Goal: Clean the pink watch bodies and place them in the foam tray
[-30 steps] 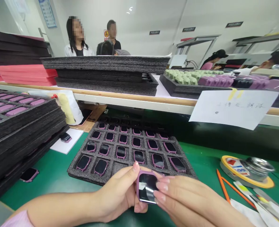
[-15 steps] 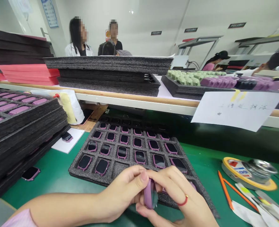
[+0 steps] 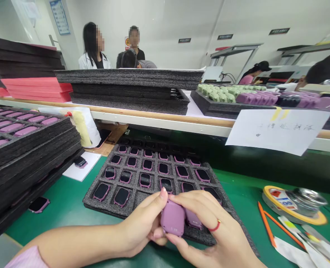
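Both hands hold one pink watch case [image 3: 173, 219] low in the middle, its pink back turned toward me. My left hand [image 3: 142, 225] pinches its left edge, index fingertip on the top corner. My right hand [image 3: 209, 227], with a red ring, grips the right side from above, fingers curled. Just behind them lies a dark foam tray [image 3: 134, 199] with several pink-rimmed watch cases set screen-up in its pockets. A second pink case [image 3: 193, 219] shows under my right fingers.
A stack of foam trays [image 3: 28, 149] with pink cases stands at the left. Loose cases [image 3: 38, 204] lie on the green mat. A tape roll with a metal dish [image 3: 293, 203] and orange pencils [image 3: 265, 223] sit at the right. Other people stand beyond the shelf.
The case went from screen facing me, to edge-on, to its pink back facing me. My right fingers shifted from the screen's lower edge to the top right side.
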`<state>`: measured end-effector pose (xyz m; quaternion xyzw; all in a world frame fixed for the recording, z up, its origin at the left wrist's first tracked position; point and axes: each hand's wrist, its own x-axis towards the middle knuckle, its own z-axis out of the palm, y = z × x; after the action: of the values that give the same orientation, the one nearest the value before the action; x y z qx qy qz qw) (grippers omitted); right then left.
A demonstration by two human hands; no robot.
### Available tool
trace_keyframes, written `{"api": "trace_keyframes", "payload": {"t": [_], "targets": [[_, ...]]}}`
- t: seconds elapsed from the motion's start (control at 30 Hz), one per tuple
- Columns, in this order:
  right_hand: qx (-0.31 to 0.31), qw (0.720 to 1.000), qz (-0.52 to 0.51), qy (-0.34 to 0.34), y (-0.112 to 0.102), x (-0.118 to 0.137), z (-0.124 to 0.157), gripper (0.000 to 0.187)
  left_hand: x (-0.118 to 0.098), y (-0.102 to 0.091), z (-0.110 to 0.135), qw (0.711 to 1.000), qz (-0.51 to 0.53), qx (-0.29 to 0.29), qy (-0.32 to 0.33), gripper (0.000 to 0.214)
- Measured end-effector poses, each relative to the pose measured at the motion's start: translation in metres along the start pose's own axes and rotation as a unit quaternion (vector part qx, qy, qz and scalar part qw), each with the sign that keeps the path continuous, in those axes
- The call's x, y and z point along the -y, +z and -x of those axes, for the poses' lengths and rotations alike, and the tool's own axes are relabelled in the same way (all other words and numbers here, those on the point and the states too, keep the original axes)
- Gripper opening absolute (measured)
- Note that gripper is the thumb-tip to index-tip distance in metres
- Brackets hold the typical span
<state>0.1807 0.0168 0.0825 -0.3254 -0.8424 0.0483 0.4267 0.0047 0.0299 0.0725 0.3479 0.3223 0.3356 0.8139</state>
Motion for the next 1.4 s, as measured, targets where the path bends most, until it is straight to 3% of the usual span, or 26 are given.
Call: {"api": "trace_keyframes", "payload": {"t": [0.17,0.3,0.4,0.43,0.47,0.5,0.53,0.6,0.7,0.8,0.87,0.97,1.03,1.13,1.23,1.33,1.4], "targets": [[-0.001,0.998,0.023,0.05,0.026,-0.009,0.003,0.038,-0.035,-0.011,-0.014,0.973,0.029,-0.144,0.177,0.049],[0.067,0.994,0.05,0.064,0.066,-0.015,0.01,0.037,-0.071,-0.018,-0.003,0.961,0.02,-0.119,0.248,0.036],[0.081,0.993,0.059,0.069,0.078,-0.019,0.012,0.038,-0.087,-0.034,0.019,0.942,-0.171,-0.087,0.275,0.025],[0.083,0.992,0.059,0.07,0.078,-0.019,0.011,0.038,-0.09,-0.043,0.027,0.918,-0.279,-0.093,0.265,0.025],[0.095,0.991,0.063,0.071,0.075,-0.019,0.008,0.039,-0.092,-0.055,0.035,0.87,-0.413,-0.113,0.245,0.027],[0.117,0.988,0.069,0.073,0.073,-0.017,0.004,0.038,-0.092,-0.068,0.042,0.792,-0.554,-0.145,0.213,0.029],[0.146,0.984,0.078,0.073,0.07,-0.015,-0.001,0.037,-0.092,-0.081,0.048,0.758,-0.601,-0.161,0.195,0.026],[0.211,0.971,0.094,0.067,0.071,-0.008,-0.015,0.032,-0.089,-0.107,0.057,0.724,-0.645,-0.178,0.167,0.017],[0.271,0.955,0.111,0.05,0.087,0.006,-0.04,0.023,-0.079,-0.133,0.063,0.69,-0.687,-0.194,0.122,0.016],[0.319,0.937,0.136,0.049,0.111,0.016,-0.063,0.026,-0.075,-0.144,0.067,0.678,-0.705,-0.187,0.095,0.013],[0.35,0.923,0.152,0.05,0.122,0.019,-0.075,0.031,-0.078,-0.149,0.069,0.686,-0.706,-0.164,0.069,0.019],[0.395,0.903,0.166,0.047,0.125,0.02,-0.088,0.03,-0.09,-0.159,0.066,0.704,-0.698,-0.131,0.034,0.029],[0.415,0.894,0.164,0.041,0.122,0.016,-0.096,0.029,-0.096,-0.167,0.056,0.7,-0.697,-0.151,0.045,0.033],[0.417,0.893,0.161,0.044,0.118,0.004,-0.11,0.028,-0.097,-0.176,0.035,0.677,-0.705,-0.199,0.07,0.033],[0.403,0.897,0.169,0.067,0.123,-0.012,-0.122,0.026,-0.092,-0.178,0.019,0.665,-0.716,-0.2,0.075,0.028],[0.41,0.891,0.172,0.093,0.135,-0.025,-0.128,0.025,-0.088,-0.177,0.013,0.67,-0.713,-0.195,0.074,0.029],[0.411,0.89,0.168,0.104,0.143,-0.03,-0.127,0.025,-0.089,-0.177,0.012,0.688,-0.698,-0.189,0.07,0.028]]}}
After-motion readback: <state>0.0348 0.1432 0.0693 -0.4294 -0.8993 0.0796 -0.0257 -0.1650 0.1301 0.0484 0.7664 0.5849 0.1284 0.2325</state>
